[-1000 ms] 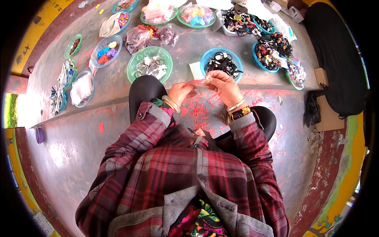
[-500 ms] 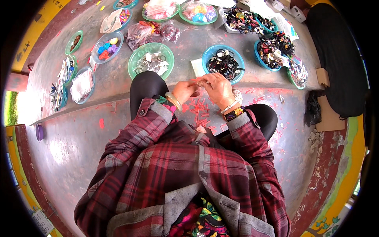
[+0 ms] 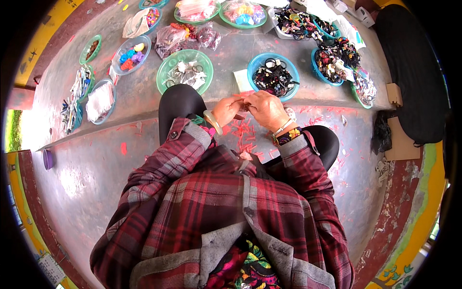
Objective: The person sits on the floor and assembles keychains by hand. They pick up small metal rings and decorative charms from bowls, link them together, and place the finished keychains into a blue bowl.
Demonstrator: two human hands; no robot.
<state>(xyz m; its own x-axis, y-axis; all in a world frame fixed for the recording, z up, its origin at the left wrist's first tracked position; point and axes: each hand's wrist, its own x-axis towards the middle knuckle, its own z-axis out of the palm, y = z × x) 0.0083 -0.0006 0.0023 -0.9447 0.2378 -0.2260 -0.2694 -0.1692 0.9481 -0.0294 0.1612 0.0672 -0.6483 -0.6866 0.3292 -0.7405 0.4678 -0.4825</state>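
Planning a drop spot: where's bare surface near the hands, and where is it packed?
Bare: lower floor left of the left knee, toward the purple cup; strip between green bowl and blue bowl. Crowded: upper ledge's far row of bowls, especially far right.

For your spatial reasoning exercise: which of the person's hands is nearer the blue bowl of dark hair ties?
Right. The right hand sits just below the blue bowl; the left hand is farther to its left.

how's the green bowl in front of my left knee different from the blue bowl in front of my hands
The green bowl holds mostly pale, whitish rings and small packets; the blue bowl holds a heap of mostly dark bands. The green bowl looks sparsely filled, with its bottom showing; the blue bowl looks fuller. The blue bowl lies nearer the right hand than the green one. Both are round and shallow, on the raised ledge.
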